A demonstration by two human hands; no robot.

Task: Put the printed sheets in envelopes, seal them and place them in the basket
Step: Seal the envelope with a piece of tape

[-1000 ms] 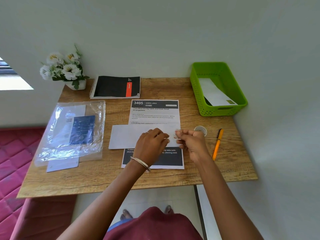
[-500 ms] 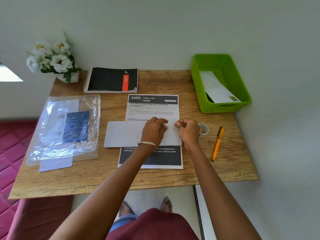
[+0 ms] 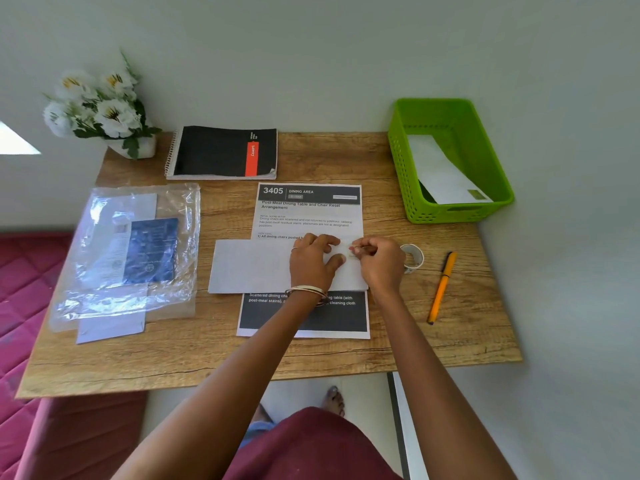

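Sealing step, by the look of it. Plain white paper envelope (image 3: 256,266) lying flat across the middle of the printed sheet with the black header and footer (image 3: 308,216), itself flat on the wood-grain tabletop (image 3: 346,157). Left hand (image 3: 313,263) resting on the envelope's right half, fingers bent and pressing down near the top edge, thumb out along the paper, so more a pin-down than a grab. Right hand (image 3: 379,261) just beside it at the envelope's right end, fingers curled in and fingertips pinching something small and pale, probably a bit of clear tape, though too small to be sure. Small roll of clear tape (image 3: 412,258) sitting right next to that hand, slim orange pen (image 3: 441,287) a little further right. To do this bit well, probably: keep the left hand flat and firm so the envelope can't skate over the slick sheet underneath, lay the strip down from one end and smooth along rather than dropping it all at once, and watch for the tape catching the sheet below the edge. Green perforated plastic basket (image 3: 401,161) at the far right corner already holding one white envelope (image 3: 440,174), leaning against its wall, so an easy short reach once sealed.
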